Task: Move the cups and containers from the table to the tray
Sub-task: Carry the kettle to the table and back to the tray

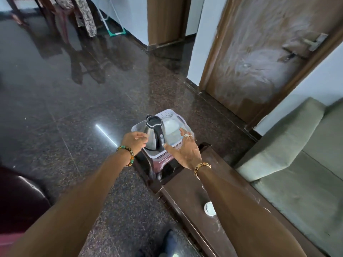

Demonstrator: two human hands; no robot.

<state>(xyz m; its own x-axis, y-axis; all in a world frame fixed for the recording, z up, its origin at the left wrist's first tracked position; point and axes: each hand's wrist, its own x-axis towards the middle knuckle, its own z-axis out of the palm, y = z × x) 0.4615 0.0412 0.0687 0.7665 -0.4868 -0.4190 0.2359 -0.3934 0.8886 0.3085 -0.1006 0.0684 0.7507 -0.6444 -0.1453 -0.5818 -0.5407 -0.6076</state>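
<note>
Right now both hands reach forward to the white perforated tray [168,115], which sits on a dark reddish stool [163,162] at the far end of the brown table [187,186]. In the tray stands a steel kettle [151,138] with a black lid and black handle, and behind it a white round container [171,127] — its exact shape is hard to tell because of blur. The left hand [134,140] is beside the kettle body, fingers curled loosely; whether it touches the metal I cannot tell, and it does not clearly grip anything. The right hand [185,151] is spread open, palm toward the kettle handle, fingers stretched over the tray edge, holding nothing. Each wrist wears a bracelet — beads on the left, gold on the right.

On the table, near the right forearm and partly hidden by it, remains one small white cup [209,207], well apart from the tray.

Around stands a grey-green sofa [297,164] just beside the table on the right, a brown wooden door [259,62] behind it, and a dark chair [20,197] at the lower left. The floor [65,108] is dark polished granite, which reflects the light.
</note>
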